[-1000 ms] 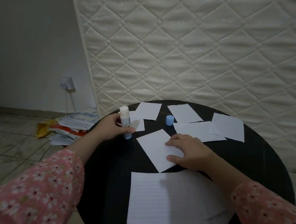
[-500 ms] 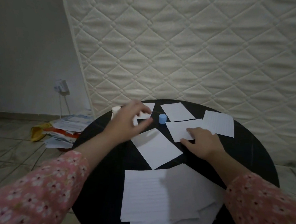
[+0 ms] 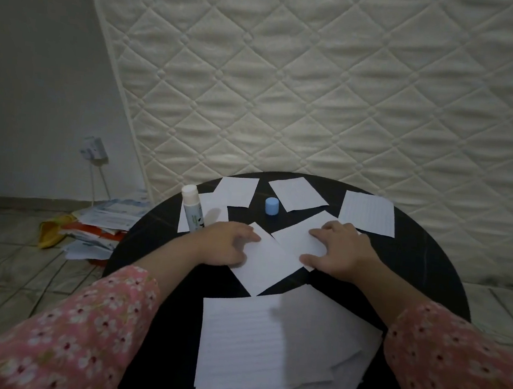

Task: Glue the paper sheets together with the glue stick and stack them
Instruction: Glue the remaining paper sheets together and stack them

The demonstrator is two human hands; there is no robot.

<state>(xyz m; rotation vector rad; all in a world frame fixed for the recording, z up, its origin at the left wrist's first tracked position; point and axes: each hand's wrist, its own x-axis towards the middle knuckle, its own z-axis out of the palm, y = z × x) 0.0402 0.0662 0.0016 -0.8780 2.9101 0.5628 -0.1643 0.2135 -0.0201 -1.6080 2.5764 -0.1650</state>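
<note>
A small white paper sheet point(image 3: 265, 263) lies tilted in the middle of the round black table point(image 3: 424, 275). My left hand point(image 3: 224, 245) rests flat on its left edge. My right hand point(image 3: 338, 250) presses on a second sheet point(image 3: 294, 239) that overlaps the first one's upper right corner. The white glue stick point(image 3: 193, 208) stands upright and uncapped at the table's left rim, free of both hands. Its blue cap point(image 3: 271, 206) stands apart at the back. A pile of larger lined sheets point(image 3: 264, 347) lies at the near edge.
Three more small sheets point(image 3: 298, 194) point(image 3: 368, 213) point(image 3: 238, 191) lie along the table's far side. A quilted mattress point(image 3: 323, 90) leans against the wall behind. A heap of papers and a yellow item point(image 3: 93, 228) sits on the tiled floor at left, below a wall socket point(image 3: 93, 148).
My left hand set the glue stick upright at the left rim, let go and came down on the middle sheet. My right hand drew a second sheet toward the middle one.
</note>
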